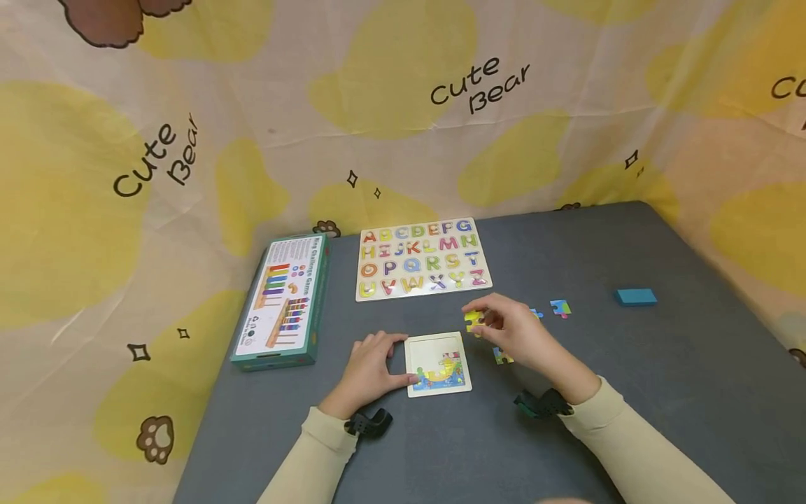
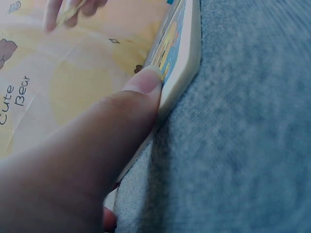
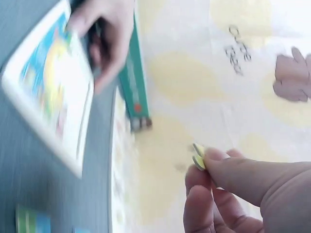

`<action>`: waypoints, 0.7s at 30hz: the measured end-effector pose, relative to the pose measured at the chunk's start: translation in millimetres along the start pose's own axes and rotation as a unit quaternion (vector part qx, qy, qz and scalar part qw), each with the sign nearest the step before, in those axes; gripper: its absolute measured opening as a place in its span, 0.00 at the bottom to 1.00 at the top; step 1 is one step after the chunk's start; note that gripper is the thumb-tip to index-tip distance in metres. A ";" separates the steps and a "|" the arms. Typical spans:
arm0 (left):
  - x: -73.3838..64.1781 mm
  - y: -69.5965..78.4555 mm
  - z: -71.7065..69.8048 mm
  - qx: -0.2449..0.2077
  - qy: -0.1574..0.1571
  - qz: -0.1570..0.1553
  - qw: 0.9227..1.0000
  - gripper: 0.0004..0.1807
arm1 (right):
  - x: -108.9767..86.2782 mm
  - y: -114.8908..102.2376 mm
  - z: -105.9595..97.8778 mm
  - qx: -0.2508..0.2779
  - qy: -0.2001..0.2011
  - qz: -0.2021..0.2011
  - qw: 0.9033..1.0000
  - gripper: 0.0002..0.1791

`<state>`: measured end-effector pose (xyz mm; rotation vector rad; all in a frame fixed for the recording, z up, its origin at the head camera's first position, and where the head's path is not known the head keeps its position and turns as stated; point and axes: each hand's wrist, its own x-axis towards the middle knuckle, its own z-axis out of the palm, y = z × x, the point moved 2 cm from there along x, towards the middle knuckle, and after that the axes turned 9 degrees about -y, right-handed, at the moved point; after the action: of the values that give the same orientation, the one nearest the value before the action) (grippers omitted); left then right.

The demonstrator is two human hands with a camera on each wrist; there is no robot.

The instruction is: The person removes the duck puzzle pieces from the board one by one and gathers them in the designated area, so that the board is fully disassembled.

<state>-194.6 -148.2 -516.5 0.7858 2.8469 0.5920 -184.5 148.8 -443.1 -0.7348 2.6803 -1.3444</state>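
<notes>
My left hand (image 1: 373, 369) grips the left side of a small square jigsaw tray (image 1: 428, 348), its thumb on the lower left rim and a finger at the upper left corner. Colourful pieces fill the lower part of the tray, while bare pale wood shows above. Between thumb and fingers, my right hand (image 1: 518, 330) pinches a yellow puzzle piece (image 1: 474, 321), raised to the right of the tray's top corner. In the right wrist view that piece (image 3: 198, 158) is seen nearly edge-on. Loose puzzle pieces (image 1: 502, 356) lie under and beyond the right hand, one partly hidden by it.
Behind the tray lies an alphabet board (image 1: 434, 293) with coloured letters. A green-edged game box (image 1: 290, 308) stands at the left. Further right are another loose puzzle piece (image 1: 560, 308) and a blue block (image 1: 636, 297). A patterned cloth (image 1: 390, 84) hangs along the table's back edge.
</notes>
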 end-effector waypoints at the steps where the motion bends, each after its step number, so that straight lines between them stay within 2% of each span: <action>1: 0.2 0.1 0.5 0.000 0.000 0.000 1.000 0.45 | -5.9 4.1 -8.3 0.000 0.007 0.015 1.000 0.19; 5: 0.6 -2.5 3.5 0.002 0.002 -0.003 1.000 0.45 | -30.7 27.3 -34.6 -0.016 0.031 0.075 0.997 0.17; 9: 2.0 -6.1 3.8 -0.004 0.009 0.000 1.000 0.44 | -51.5 51.4 -48.3 -0.025 0.037 0.128 0.991 0.15; 14: 2.5 -7.5 1.4 -0.010 0.009 0.000 1.000 0.44 | -64.9 70.7 -47.7 -0.018 0.022 0.158 0.987 0.15; 21: 1.4 -2.8 2.5 -0.014 -0.001 -0.001 1.000 0.44 | -76.2 79.2 -42.3 -0.015 0.010 0.178 0.984 0.15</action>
<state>-196.6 -148.9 -520.0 0.7801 2.8310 0.6280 -158.6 253.7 -489.9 -0.2243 2.6811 -1.2262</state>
